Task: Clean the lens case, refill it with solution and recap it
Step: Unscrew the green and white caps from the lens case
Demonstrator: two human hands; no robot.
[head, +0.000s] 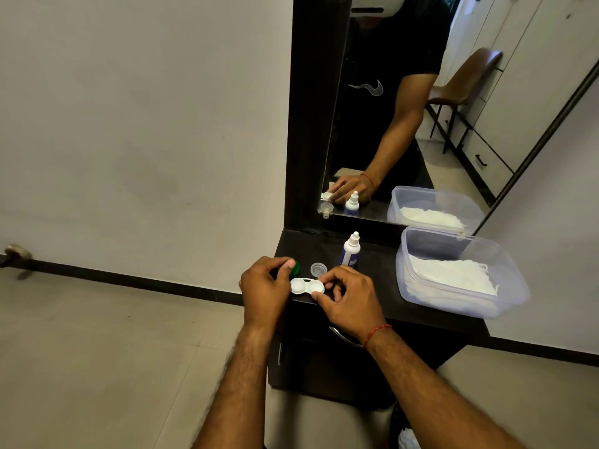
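Note:
A white two-well lens case [307,285] lies on the dark dresser top [376,296] near its front left corner, both wells uncapped. My left hand [264,286] pinches a green cap [295,268] between thumb and fingers, just left of the case. At the case's right end, my right hand [348,298] holds its edge with thumb and forefinger. A clear cap [318,269] rests on the top just behind the case. The white solution bottle [350,250] with a blue label stands upright behind my right hand, its nozzle cap on.
A clear plastic tub [460,273] of white tissues sits at the right of the dresser top. A mirror [405,108] rises behind the bottle. Wall and tiled floor lie to the left; a drawer handle [343,337] shows below the front edge.

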